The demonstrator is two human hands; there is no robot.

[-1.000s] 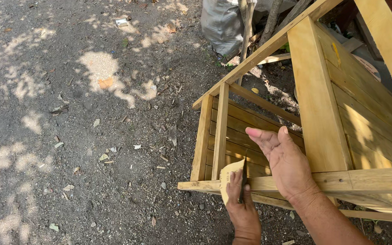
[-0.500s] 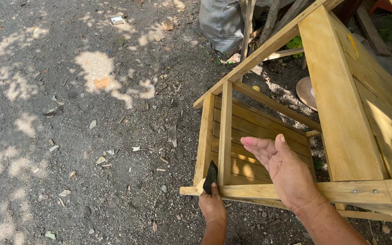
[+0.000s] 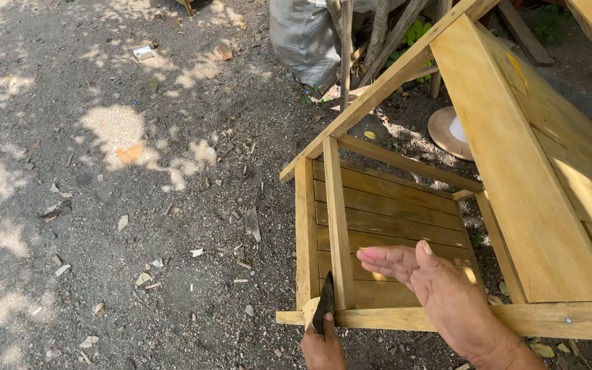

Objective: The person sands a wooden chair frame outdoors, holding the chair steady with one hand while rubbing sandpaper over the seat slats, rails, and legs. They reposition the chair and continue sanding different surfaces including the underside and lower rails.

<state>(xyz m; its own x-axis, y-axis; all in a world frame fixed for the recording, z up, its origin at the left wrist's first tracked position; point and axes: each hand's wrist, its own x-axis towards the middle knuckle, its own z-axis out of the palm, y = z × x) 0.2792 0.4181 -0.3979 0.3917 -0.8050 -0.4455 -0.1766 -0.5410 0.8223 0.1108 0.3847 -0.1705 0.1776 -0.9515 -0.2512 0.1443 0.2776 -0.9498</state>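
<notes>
A yellow wooden slatted frame [image 3: 508,171] lies tipped on gravel. At the bottom edge of the view, my left hand [image 3: 322,348] grips a small folded piece of sandpaper [image 3: 325,306], dark on one face and tan on the other. The sandpaper is pressed against the frame's lower left corner, where an upright meets the bottom rail [image 3: 392,318]. My right hand [image 3: 440,288] is held flat just above that rail with its fingers stretched leftward. It holds nothing, and the fingertips are near the slats [image 3: 378,219].
Gravel ground [image 3: 138,205] strewn with wood chips spreads to the left. A grey sack [image 3: 306,38] and some leaning sticks [image 3: 347,48] stand behind the frame. A round wooden disc [image 3: 450,133] lies on the soil under the frame's far side.
My left hand has slid the sandpaper left and down to the frame's corner, turning it edge-on. My right hand has dropped lower and flattened over the bottom rail.
</notes>
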